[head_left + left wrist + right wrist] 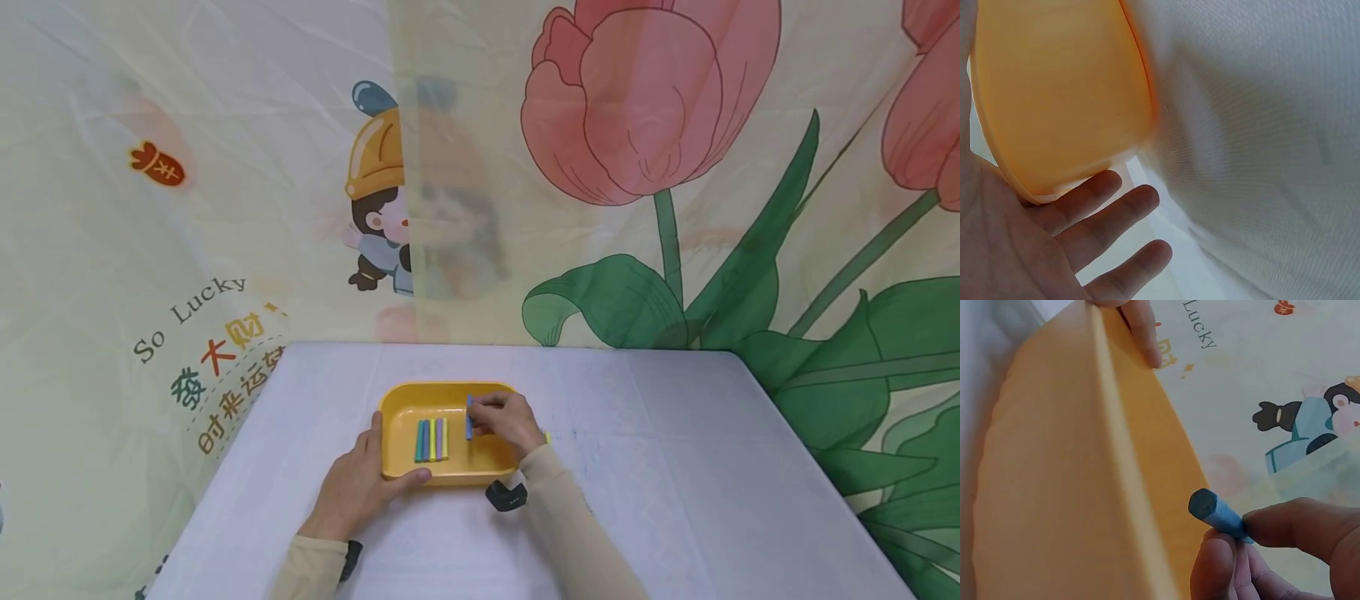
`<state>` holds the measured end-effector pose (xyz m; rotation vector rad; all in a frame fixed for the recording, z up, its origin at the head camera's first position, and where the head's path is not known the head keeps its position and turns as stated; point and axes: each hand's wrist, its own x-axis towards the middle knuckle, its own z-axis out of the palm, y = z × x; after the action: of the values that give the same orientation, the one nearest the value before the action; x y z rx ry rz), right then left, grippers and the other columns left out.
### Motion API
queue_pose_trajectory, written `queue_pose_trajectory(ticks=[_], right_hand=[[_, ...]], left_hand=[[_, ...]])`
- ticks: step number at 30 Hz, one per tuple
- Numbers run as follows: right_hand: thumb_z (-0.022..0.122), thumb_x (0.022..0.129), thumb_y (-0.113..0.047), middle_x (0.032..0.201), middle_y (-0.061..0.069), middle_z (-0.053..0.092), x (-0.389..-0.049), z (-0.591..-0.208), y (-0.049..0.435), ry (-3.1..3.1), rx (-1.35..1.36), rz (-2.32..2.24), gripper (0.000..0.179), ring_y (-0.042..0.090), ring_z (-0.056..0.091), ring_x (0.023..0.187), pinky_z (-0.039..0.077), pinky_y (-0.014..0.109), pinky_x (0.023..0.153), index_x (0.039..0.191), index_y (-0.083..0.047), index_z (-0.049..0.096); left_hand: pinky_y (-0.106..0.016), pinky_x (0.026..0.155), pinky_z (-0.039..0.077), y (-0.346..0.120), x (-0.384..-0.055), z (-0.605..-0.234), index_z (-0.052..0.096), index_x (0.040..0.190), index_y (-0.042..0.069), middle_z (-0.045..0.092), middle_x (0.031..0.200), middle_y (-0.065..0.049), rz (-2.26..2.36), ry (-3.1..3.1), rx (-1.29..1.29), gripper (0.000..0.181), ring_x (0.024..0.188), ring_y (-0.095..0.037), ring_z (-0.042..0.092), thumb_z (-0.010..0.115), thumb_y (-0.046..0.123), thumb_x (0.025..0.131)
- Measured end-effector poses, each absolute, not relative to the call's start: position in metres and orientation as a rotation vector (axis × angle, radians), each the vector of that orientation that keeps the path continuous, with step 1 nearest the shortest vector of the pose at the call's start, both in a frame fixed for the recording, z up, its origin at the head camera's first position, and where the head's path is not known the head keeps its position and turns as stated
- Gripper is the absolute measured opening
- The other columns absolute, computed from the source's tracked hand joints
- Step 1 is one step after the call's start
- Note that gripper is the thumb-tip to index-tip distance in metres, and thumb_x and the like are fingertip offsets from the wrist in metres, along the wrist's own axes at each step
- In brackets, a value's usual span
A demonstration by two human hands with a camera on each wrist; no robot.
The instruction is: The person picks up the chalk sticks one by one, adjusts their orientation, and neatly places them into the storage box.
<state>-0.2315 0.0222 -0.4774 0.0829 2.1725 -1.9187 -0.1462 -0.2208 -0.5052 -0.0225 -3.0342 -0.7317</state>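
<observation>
A yellow tray with rounded corners lies on the white table. Inside its left half, several coloured chalk sticks stand side by side in a row, in teal, blue, yellow and purple. My left hand holds the tray at its near left corner, thumb along the front rim and fingers at the left side. In the left wrist view, three fingers spread loosely below the tray's outer wall. Over the tray's right half, my right hand pinches a blue chalk stick between thumb and fingertips.
The white-covered table extends on both sides of the tray. A small yellow-green thing peeks out beside the right wrist, mostly hidden. A printed curtain with tulips and a cartoon figure hangs behind the table.
</observation>
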Motion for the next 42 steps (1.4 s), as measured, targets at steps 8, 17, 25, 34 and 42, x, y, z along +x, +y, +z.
queue_pose_trajectory(ticks=[8, 17, 25, 34, 42], right_hand=[[0.075, 0.092, -0.018, 0.09, 0.009, 0.07, -0.231, -0.488, 0.008, 2.269, 0.15, -1.792, 0.022, 0.018, 0.068, 0.073, 0.06, 0.03, 0.071, 0.105, 0.0, 0.072], [0.076, 0.092, -0.016, 0.079, 0.006, 0.069, -0.232, -0.495, -0.01, 2.384, 0.15, -1.618, 0.015, 0.018, 0.067, 0.066, 0.059, 0.03, 0.065, 0.099, -0.002, 0.073], [0.077, 0.091, -0.012, 0.079, 0.007, 0.068, -0.237, -0.5, -0.022, 2.402, 0.218, -1.53, 0.011, 0.018, 0.067, 0.065, 0.058, 0.027, 0.061, 0.095, -0.004, 0.07], [0.077, 0.091, -0.013, 0.079, 0.006, 0.068, -0.236, -0.501, -0.024, 2.41, 0.218, -1.501, 0.012, 0.017, 0.067, 0.067, 0.059, 0.028, 0.063, 0.093, -0.004, 0.069], [0.076, 0.091, -0.012, 0.079, 0.006, 0.068, -0.233, -0.498, -0.022, 2.428, 0.196, -1.503, 0.01, 0.018, 0.067, 0.068, 0.059, 0.029, 0.063, 0.092, -0.004, 0.07]], left_hand=[[-0.053, 0.095, 0.052, -0.221, -0.146, -0.504, 0.01, 0.159, -0.007, 0.045, 0.147, -0.03, -0.735, -3.04, -0.029, 0.134, 0.11, -0.041, 0.063, 0.061, 0.085, 0.076], [-0.052, 0.094, 0.052, -0.22, -0.148, -0.503, 0.011, 0.159, -0.006, 0.046, 0.147, -0.029, -0.723, -3.03, -0.028, 0.133, 0.107, -0.04, 0.063, 0.061, 0.085, 0.076], [-0.053, 0.095, 0.052, -0.22, -0.148, -0.504, 0.011, 0.16, -0.005, 0.046, 0.147, -0.029, -0.734, -3.02, -0.043, 0.132, 0.11, -0.04, 0.062, 0.062, 0.084, 0.076], [-0.052, 0.096, 0.052, -0.22, -0.147, -0.506, 0.011, 0.16, -0.004, 0.046, 0.147, -0.027, -0.738, -3.012, -0.044, 0.132, 0.111, -0.04, 0.062, 0.063, 0.083, 0.076], [-0.051, 0.094, 0.052, -0.221, -0.147, -0.506, 0.011, 0.16, -0.004, 0.047, 0.146, -0.027, -0.733, -3.012, -0.046, 0.131, 0.109, -0.039, 0.063, 0.063, 0.083, 0.077]])
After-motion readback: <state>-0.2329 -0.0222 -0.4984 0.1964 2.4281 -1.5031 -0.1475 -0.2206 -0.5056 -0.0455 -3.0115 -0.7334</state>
